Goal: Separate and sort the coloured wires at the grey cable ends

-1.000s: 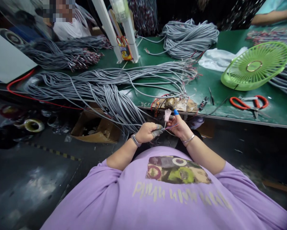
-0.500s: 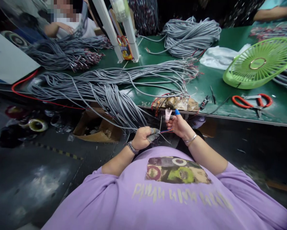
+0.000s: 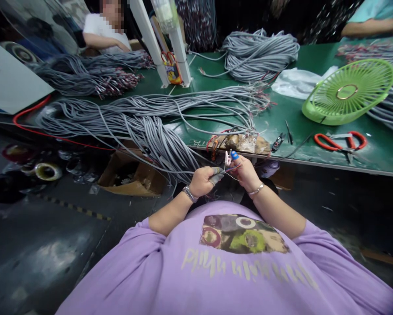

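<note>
My left hand (image 3: 203, 181), with grey coverings on its fingertips, is closed around the end of a grey cable (image 3: 180, 173) that runs back to the bundle. Thin coloured wires (image 3: 233, 168) stick out of that end towards my right hand (image 3: 246, 174). The right fingers are closed on these wires, and a blue cover (image 3: 234, 155) sits on the thumb tip. Beside the thumb is a small pink piece (image 3: 228, 158) whose kind I cannot make out. Both hands are just in front of the table edge, close together.
A large bundle of grey cables (image 3: 157, 135) lies over the green table (image 3: 212, 74) and its edge. To the right are red-handled pliers (image 3: 349, 142), a green fan (image 3: 347, 92) and small tools. Behind my hands lies a worn board (image 3: 262, 145). A cardboard box (image 3: 140, 183) stands below. Other people sit opposite.
My right hand has come closer to the left, its thumb now lowered onto the wires. My left hand has shifted slightly right and up. The person at the back left has straightened up.
</note>
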`<state>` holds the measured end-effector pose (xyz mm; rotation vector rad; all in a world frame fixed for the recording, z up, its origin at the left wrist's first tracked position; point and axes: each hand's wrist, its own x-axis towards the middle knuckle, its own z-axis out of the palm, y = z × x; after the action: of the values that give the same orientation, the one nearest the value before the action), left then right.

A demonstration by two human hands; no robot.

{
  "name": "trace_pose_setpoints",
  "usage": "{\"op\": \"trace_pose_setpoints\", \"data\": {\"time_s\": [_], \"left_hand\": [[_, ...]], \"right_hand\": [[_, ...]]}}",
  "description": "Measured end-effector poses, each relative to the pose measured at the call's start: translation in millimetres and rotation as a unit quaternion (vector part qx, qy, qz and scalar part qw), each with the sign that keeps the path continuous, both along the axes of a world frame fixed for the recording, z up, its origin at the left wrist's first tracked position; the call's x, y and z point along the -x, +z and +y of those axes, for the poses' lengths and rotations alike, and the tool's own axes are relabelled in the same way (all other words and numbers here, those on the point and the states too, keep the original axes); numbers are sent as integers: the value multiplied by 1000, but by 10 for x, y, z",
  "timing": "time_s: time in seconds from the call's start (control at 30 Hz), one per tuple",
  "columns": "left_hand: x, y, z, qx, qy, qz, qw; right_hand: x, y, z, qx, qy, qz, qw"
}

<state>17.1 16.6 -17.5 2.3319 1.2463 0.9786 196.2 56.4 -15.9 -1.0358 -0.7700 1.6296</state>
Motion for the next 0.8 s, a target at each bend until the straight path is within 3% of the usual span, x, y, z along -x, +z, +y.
{"op": "trace_pose_setpoints", "data": {"time_s": [0.1,0.23,0.53,0.8], "left_hand": [[-20,11,1,-5,-1,7,1000],[-26,-3,4,-4,4,21,1000],[-21,-57,-11,12,-8,26,1000],[-30,-57,15,7,-10,24,1000]], "right_hand": [[33,-8,-7,-18,-4,2,1000],[72,-7,29,48,57,85,994],[127,28,77,55,22,155,986],[143,40,57,29,8,124,992]]}}
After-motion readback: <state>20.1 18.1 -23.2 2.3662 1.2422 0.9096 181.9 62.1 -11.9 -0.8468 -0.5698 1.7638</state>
